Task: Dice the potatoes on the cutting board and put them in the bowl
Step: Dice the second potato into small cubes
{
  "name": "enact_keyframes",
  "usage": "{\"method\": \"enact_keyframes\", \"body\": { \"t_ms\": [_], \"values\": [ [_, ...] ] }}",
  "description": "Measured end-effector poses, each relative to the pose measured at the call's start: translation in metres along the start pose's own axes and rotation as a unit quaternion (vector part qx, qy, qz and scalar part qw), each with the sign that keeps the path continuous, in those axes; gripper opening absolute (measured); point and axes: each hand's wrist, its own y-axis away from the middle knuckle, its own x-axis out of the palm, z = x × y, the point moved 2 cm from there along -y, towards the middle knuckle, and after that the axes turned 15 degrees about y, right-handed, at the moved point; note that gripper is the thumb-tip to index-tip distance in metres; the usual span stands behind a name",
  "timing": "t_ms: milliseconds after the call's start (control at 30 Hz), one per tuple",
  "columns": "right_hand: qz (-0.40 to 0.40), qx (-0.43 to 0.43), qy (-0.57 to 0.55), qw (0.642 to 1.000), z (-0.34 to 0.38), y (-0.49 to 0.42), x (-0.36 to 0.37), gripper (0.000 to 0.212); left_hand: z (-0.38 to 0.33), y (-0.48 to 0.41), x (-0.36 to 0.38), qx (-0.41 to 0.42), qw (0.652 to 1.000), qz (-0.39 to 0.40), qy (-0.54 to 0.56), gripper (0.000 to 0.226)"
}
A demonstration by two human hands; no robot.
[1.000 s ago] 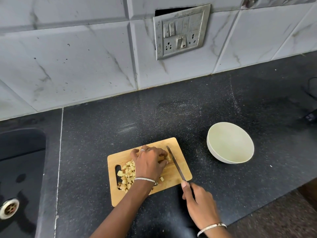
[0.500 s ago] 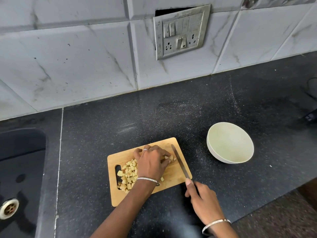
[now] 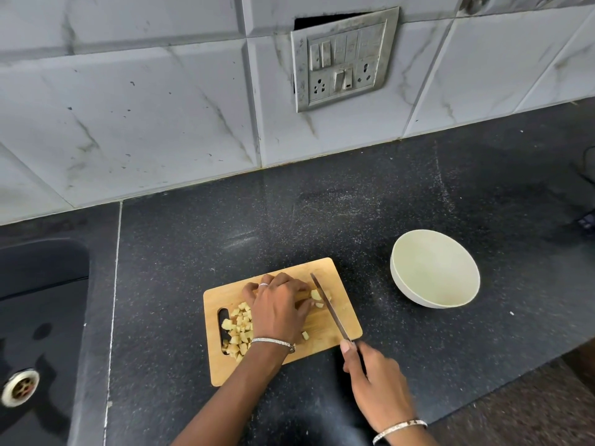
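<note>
Since half a second ago our knife (image 3: 331, 309) has slid slightly left, toward the other hand. Our right hand (image 3: 376, 381) holds it with fingers wrapped round the handle just off the board's near right corner, and the blade slants across the right part of the cutting board (image 3: 322, 347). Our left hand (image 3: 278, 309) is curled over the uncut potato piece (image 3: 316, 296), fingertips pinning it to the board right beside the blade. The diced potatoes (image 3: 240, 329) lie heaped at the board's left end, by the handle slot, and one cube sits alone near the wrist. The bowl (image 3: 434, 273) stands on the counter (image 3: 193, 268) to the right, apart from the board.
</note>
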Motion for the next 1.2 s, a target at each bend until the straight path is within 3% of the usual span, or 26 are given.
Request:
{"method": "enact_keyframes", "body": {
  "t_ms": [167, 333, 833, 1067, 1200],
  "values": [
    [-0.002, 0.006, 0.027, 1.000, -0.001, -0.003, 0.008, 0.066, 0.000, 0.000, 0.002, -0.003, 1.000, 0.004, 0.000, 0.022],
    [0.000, -0.002, 0.042, 0.999, 0.003, -0.003, 0.005, 0.055, 0.000, -0.001, 0.002, -0.004, 1.000, 0.006, -0.004, 0.020],
    [0.041, 0.007, 0.078, 0.996, 0.018, -0.010, 0.005, 0.048, -0.001, -0.005, 0.001, -0.011, 0.999, 0.008, 0.033, 0.010],
    [0.044, 0.003, 0.201, 0.979, 0.034, -0.004, 0.001, 0.046, -0.002, -0.004, -0.002, -0.023, 1.000, 0.009, 0.009, 0.010],
    [0.040, -0.010, 0.211, 0.977, 0.032, 0.002, -0.004, 0.045, -0.003, -0.002, -0.007, -0.023, 1.000, 0.001, -0.018, 0.010]
  ]
}}
